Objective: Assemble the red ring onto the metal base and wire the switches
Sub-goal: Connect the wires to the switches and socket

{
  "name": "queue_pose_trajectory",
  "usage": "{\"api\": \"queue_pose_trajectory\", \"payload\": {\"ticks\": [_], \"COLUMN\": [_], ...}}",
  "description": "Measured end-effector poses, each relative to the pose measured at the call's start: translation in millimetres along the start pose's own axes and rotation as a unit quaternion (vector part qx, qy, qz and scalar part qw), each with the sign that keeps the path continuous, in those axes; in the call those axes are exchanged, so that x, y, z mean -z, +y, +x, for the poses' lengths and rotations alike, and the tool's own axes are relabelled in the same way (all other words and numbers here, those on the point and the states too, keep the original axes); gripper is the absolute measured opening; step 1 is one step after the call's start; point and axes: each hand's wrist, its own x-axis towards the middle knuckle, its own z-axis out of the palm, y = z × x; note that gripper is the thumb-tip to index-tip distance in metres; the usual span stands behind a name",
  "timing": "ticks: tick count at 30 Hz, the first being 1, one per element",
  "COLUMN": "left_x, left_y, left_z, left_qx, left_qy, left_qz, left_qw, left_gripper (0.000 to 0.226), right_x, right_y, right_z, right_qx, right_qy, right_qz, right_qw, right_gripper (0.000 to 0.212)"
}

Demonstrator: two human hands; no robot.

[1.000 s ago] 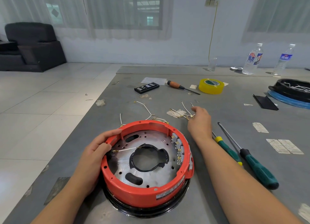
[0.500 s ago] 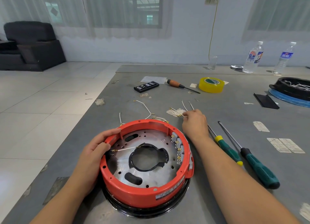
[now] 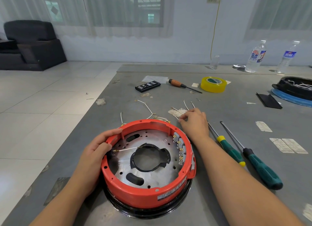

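One red ring [image 3: 148, 190] sits on one metal base [image 3: 152, 173] near the worktop [image 3: 236, 107] front edge. The left hand [image 3: 96, 151] grips the ring's left rim; the right hand [image 3: 195, 121], just beyond the ring, pinches loose white wires [image 3: 175, 111]. Two green screwdrivers [image 3: 263, 170] lie to the right.

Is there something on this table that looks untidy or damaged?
Yes. Loose white wires lie scattered behind the red ring, and torn paper remnants cling to the table at the right. Nothing looks broken or spilled.
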Motion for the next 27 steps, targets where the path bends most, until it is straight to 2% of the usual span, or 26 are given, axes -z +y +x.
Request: {"api": "queue_pose_trajectory", "payload": {"ticks": [5, 7, 10, 13, 16, 19, 24, 27], "left_x": [1, 0, -3, -10, -16, -18, -21, -27], "left_y": [1, 2, 5, 9, 12, 12, 23, 28], "left_z": [-1, -1, -3, -8, -12, -13, -23, -27], "left_qx": [-0.001, -0.007, -0.015, -0.032, -0.054, -0.084, -0.160, -0.147], "left_qy": [0.000, 0.001, 0.004, 0.008, 0.014, 0.020, 0.058, 0.076], "left_qz": [0.007, 0.014, 0.023, 0.046, 0.078, 0.105, 0.134, 0.160], "left_qw": [1.000, 1.000, 1.000, 0.998, 0.995, 0.991, 0.976, 0.973], "left_gripper": [0.057, 0.058, 0.059, 0.061, 0.049, 0.051, 0.035, 0.028], "right_x": [-2, -2, 5, 21, 45, 62, 67, 62], "right_y": [-5, -6, -13, -27, -43, -61, -87, -95], "right_z": [-3, -2, -3, -3, -7, -20, -55, -66], "right_qx": [0.016, 0.026, 0.026, 0.024, 0.072, 0.137, 0.216, 0.248], "right_qy": [-0.019, -0.010, -0.013, -0.033, -0.095, -0.160, -0.275, -0.326], "right_qz": [-0.048, -0.028, 0.146, 0.315, 0.379, 0.355, 0.299, 0.291], "right_qw": [0.999, 0.999, 0.989, 0.948, 0.918, 0.911, 0.888, 0.865], "right_gripper": [0.028, 0.028, 0.016, 0.010, 0.016, 0.021, 0.011, 0.011]}}
